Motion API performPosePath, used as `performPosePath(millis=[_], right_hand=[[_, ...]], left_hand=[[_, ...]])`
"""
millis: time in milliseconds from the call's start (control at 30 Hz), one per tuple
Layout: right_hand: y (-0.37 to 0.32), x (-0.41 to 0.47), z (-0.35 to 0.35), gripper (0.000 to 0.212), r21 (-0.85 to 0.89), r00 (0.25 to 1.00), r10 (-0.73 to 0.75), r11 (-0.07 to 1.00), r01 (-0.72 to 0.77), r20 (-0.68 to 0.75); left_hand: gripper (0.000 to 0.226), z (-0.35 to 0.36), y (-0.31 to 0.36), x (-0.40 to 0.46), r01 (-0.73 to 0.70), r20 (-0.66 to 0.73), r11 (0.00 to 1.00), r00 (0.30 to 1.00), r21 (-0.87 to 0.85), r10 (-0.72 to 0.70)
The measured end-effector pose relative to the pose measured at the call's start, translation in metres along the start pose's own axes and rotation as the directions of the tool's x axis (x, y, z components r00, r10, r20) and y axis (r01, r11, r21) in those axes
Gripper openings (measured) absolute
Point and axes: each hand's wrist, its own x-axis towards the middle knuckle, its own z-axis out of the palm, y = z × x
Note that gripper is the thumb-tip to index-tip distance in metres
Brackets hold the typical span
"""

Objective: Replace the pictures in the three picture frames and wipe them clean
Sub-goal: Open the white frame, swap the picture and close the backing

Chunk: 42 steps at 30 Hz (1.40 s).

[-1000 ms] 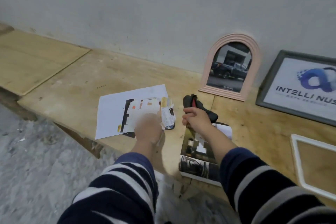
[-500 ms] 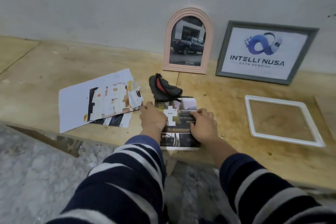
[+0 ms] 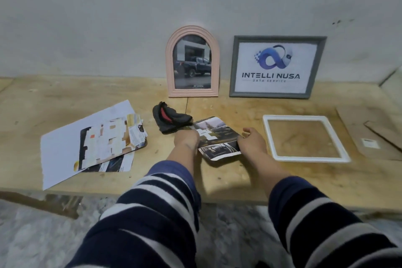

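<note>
Plywood worktop against a grey wall, seen from above and behind the hands. Far left: a loose pile of papers, a white sheet underneath, cut-up printed pages on top, lying flat near the front edge. Right of the pile, a crumpled black cloth with a red stripe, resting on the worktop just in front of the arched pink frame. That frame stands upright, leaning on the wall, with a photo of a dark pickup truck in it. Centre: the left hand, fingers curled, grips the left edge of a printed picture, which is dark, with a white cut-out shape near its middle; its far corner touches or overlaps the cloth. The right hand pinches the picture's right edge, thumb on top. The sheet curls and lifts slightly at its near edge; both hands clamp it between them. Both sleeves are navy with white stripes. Behind, right of the pink frame, a grey rectangular frame leans on the wall, showing a blue logo and the words INTELLI NUSA DATA SERVICE. Just right of the right hand, a white square frame lies flat, bare wood showing through its opening. Far right: brown backing boards lying flat, partly cut off by the view's edge.
</note>
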Motion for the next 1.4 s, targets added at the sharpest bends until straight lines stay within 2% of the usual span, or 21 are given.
performPosePath(millis=[100,167,200,267,333,367,500,600,700,767,933,1100,1167,1233,1300,1400], right_hand=[[0.002,0.008,-0.031,0.061,0.215,0.987,0.102,0.974,-0.073,-0.125],[0.003,0.012,-0.051,0.078,0.428,0.969,0.204,0.895,-0.126,-0.141],[0.005,0.014,-0.062,0.080,0.530,0.961,0.254,0.833,-0.158,-0.112],[0.007,0.018,-0.081,0.067,0.654,0.947,0.323,0.715,-0.246,0.003],[0.011,0.023,-0.102,0.063,0.674,0.940,0.332,0.676,-0.296,0.081],[0.014,0.027,-0.115,0.064,0.658,0.941,0.328,0.692,-0.297,0.081],[0.032,0.044,-0.160,0.052,0.652,0.962,0.272,0.735,-0.187,-0.030],[0.056,0.058,-0.196,0.049,0.603,0.975,0.219,0.784,-0.145,-0.050],[0.083,0.070,-0.218,0.050,0.499,0.980,0.184,0.858,-0.123,-0.074],[0.100,0.073,-0.227,0.050,0.386,0.983,0.164,0.915,-0.119,-0.086],[0.133,0.081,-0.230,0.048,0.080,0.991,0.038,0.996,-0.028,-0.126],[0.153,0.086,-0.228,0.035,-0.114,0.996,-0.045,0.993,0.036,-0.078],[0.159,0.089,-0.227,0.034,-0.167,0.997,-0.059,0.985,0.050,-0.053],[0.163,0.090,-0.226,0.041,-0.209,0.996,-0.089,0.975,0.080,-0.033],[0.165,0.091,-0.225,0.053,-0.257,0.994,-0.112,0.961,0.104,-0.014],[0.168,0.090,-0.222,0.057,-0.341,0.988,-0.153,0.928,0.146,0.006]], left_hand=[[0.043,0.031,0.019,-0.017,-0.001,0.060,0.992,0.998,-0.130,0.009],[0.051,0.055,0.026,-0.034,0.048,0.077,0.964,0.997,-0.263,-0.028],[0.053,0.068,0.029,-0.044,0.050,0.070,0.945,0.997,-0.324,-0.029],[0.054,0.090,0.038,-0.064,0.025,0.056,0.913,0.998,-0.408,-0.003],[0.057,0.113,0.044,-0.083,-0.016,0.027,0.911,0.999,-0.413,0.030],[0.061,0.125,0.047,-0.092,-0.028,0.009,0.906,0.999,-0.421,0.035],[0.080,0.160,0.049,-0.109,-0.079,-0.036,0.888,0.997,-0.452,0.071],[0.082,0.173,0.042,-0.111,-0.228,-0.086,0.914,0.974,-0.337,0.211],[0.082,0.187,0.023,-0.117,-0.402,-0.012,0.913,0.916,-0.071,0.402],[0.076,0.199,0.012,-0.123,-0.445,0.028,0.891,0.895,0.085,0.444],[0.068,0.222,-0.009,-0.130,-0.451,0.099,0.804,0.888,0.389,0.450],[0.068,0.228,-0.014,-0.135,-0.410,0.092,0.605,0.869,0.682,0.486],[0.075,0.230,-0.018,-0.135,-0.383,0.089,0.566,0.875,0.730,0.477],[0.078,0.232,-0.020,-0.135,-0.376,0.098,0.571,0.884,0.730,0.457],[0.076,0.235,-0.020,-0.135,-0.373,0.103,0.565,0.887,0.736,0.451],[0.069,0.237,-0.019,-0.133,-0.364,0.100,0.556,0.889,0.747,0.447]])
